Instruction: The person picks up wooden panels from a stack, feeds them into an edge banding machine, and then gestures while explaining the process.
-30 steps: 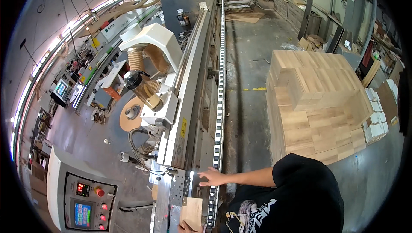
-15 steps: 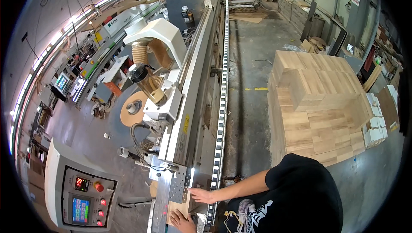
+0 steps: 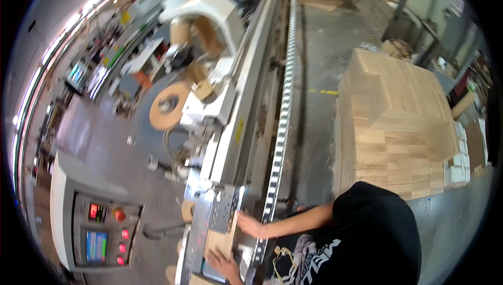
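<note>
Panel of pale brown wood, flat and rectangular (image 3: 219, 241), is carried by the long silver metal machine bed (image 3: 200, 237), near the bed's lower end, with its far end at the grey perforated metal plate (image 3: 223, 207). By its look, it would be judged light to moderate in weight, stiff and fairly smooth; it might be slid easily, and its corners could be chipped rather than bent. A hold would best be taken along the two long edges, with the face steadied by a flat palm. The left hand (image 3: 224, 265) is laid on the panel's near part, fingers spread and nothing gripped. The right hand (image 3: 250, 226) is held unclenched, fingers stretched toward the panel's far right corner; whether that edge is touched cannot be told through the blur. The right forearm is brought in low across the black-and-white segmented track (image 3: 276, 172).
</note>
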Action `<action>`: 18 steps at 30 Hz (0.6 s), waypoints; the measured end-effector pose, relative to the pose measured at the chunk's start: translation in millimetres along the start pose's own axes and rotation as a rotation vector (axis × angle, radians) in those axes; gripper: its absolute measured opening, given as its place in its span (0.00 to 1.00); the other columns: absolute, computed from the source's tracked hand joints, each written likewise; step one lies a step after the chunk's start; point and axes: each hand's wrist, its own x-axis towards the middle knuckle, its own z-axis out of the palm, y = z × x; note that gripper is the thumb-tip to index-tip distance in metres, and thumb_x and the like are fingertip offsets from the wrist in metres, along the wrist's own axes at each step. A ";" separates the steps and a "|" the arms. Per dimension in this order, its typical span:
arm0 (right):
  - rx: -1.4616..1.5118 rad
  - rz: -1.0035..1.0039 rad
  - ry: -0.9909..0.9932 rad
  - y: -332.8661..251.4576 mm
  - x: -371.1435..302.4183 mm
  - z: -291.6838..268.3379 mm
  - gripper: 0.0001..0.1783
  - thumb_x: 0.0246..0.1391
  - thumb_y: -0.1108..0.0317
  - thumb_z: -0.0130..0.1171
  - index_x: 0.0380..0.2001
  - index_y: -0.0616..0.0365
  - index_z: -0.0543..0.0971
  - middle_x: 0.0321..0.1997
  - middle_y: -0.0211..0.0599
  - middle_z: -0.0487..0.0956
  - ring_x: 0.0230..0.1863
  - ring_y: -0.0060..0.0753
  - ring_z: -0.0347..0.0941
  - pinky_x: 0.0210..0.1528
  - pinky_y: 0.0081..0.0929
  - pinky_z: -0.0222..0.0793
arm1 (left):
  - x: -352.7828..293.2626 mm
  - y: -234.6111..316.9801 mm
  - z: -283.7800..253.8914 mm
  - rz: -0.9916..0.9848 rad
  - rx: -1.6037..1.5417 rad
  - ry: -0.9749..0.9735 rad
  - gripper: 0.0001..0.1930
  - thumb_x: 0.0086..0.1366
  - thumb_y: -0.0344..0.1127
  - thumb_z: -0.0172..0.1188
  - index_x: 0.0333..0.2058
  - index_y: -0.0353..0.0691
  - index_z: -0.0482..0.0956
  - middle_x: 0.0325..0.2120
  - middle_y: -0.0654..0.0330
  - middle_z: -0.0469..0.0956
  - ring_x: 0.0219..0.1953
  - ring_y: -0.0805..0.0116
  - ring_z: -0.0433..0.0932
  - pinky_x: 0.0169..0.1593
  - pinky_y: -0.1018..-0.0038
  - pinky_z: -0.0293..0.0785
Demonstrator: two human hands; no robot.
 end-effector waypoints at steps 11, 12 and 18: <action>-0.159 -0.218 0.083 -58.4 6.8 -17.6 0.60 0.72 0.27 0.45 0.83 0.42 0.22 0.90 0.41 0.29 0.90 0.38 0.28 0.87 0.46 0.22 | 71.4 80.3 7.9 -0.027 0.030 0.032 0.40 0.77 0.63 0.51 0.72 0.34 0.68 0.77 0.36 0.58 0.78 0.28 0.54 0.80 0.42 0.49; -0.160 -0.239 0.078 -66.2 7.4 -19.5 0.61 0.71 0.25 0.44 0.83 0.44 0.22 0.90 0.41 0.28 0.90 0.39 0.27 0.87 0.47 0.20 | 78.2 88.3 7.3 -0.022 0.033 0.025 0.39 0.77 0.63 0.51 0.69 0.31 0.70 0.76 0.36 0.58 0.78 0.28 0.54 0.80 0.41 0.49; -0.153 -0.292 0.155 -108.5 18.5 -30.1 0.65 0.66 0.19 0.44 0.83 0.47 0.26 0.90 0.40 0.26 0.90 0.39 0.24 0.87 0.43 0.18 | 107.2 132.4 20.9 -0.053 -0.011 0.078 0.36 0.73 0.59 0.60 0.53 0.20 0.81 0.69 0.28 0.67 0.77 0.27 0.55 0.80 0.40 0.46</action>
